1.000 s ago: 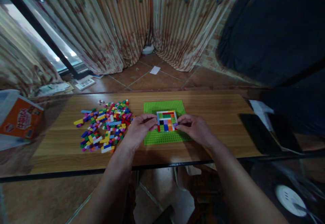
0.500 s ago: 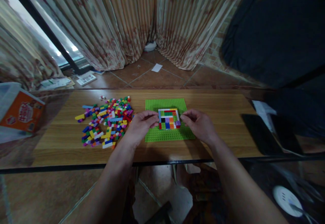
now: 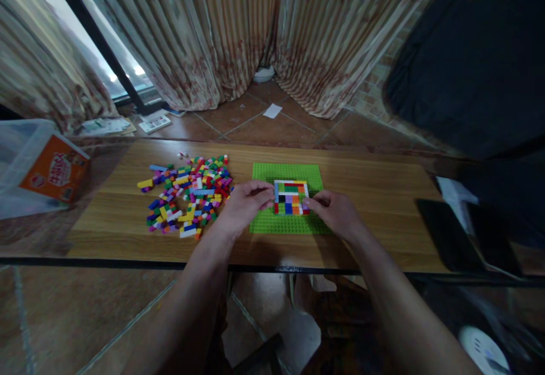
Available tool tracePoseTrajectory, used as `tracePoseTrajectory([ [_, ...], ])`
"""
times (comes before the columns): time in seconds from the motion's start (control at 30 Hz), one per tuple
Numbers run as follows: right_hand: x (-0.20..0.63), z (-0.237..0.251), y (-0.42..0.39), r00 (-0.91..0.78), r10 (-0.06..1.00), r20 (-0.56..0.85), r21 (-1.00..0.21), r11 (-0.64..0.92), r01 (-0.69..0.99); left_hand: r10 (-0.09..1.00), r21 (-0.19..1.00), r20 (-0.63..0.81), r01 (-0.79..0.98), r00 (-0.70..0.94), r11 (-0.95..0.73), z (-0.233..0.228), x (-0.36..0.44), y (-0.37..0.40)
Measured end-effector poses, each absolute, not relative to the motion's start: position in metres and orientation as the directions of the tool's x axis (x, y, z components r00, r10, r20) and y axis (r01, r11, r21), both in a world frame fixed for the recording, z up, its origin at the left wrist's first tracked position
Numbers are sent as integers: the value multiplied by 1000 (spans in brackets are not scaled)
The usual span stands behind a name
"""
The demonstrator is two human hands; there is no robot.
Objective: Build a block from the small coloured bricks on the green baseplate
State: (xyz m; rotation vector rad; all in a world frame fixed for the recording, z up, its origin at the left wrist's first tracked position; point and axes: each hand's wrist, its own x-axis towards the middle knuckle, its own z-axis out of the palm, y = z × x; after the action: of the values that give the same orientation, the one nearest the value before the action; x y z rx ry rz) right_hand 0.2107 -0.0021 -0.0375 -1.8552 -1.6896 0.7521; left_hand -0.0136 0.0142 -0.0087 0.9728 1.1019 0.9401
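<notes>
**Brick assembly framed between two hands on a green baseplate**

The right hand (image 3: 338,210) is seen with thumb and forefinger brought together at a small purple brick (image 3: 305,207); whether the brick is gripped or merely touched cannot be told. The left hand (image 3: 244,207) is placed at the opposite edge, its fingertips drawn close; whether anything is pinched there cannot be made out. The brick assembly (image 3: 292,190) is set between the hands, and its near right corner, where the purple brick is located, is reached by the right hand, the nearer one. No clear long axis is shown by the roughly square outline. The assembly is carried by the green baseplate (image 3: 283,226) on the table (image 3: 374,193); loose bricks (image 3: 198,192) are spread beyond the left hand. Compared with the frame half a second earlier, the gap between right fingertips and assembly is closed, while the left hand is kept at its edge.
</notes>
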Motion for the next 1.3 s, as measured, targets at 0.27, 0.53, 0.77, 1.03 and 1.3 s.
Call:
tracePoseTrajectory([
  [0.27,205,-33,-3,54,996,-70,-663,-87,743,949,949,-269,-120,167,290,-10,-17,14],
  [0.53,204,-32,-5,52,995,-90,-655,-99,749,953,948,-276,-125,126,291,-8,-24,12],
  [0.77,212,-28,4,337,942,-2,-870,-167,464,969,950,-248,-198,-10,241,1,-43,14],
  [1.03,174,-10,-5,302,910,285,-854,98,511,947,938,-163,-340,-276,63,6,-75,16],
  [1.3,120,-12,-26,-145,952,270,-727,300,617,910,940,-155,-341,-384,17,10,-100,14],
])
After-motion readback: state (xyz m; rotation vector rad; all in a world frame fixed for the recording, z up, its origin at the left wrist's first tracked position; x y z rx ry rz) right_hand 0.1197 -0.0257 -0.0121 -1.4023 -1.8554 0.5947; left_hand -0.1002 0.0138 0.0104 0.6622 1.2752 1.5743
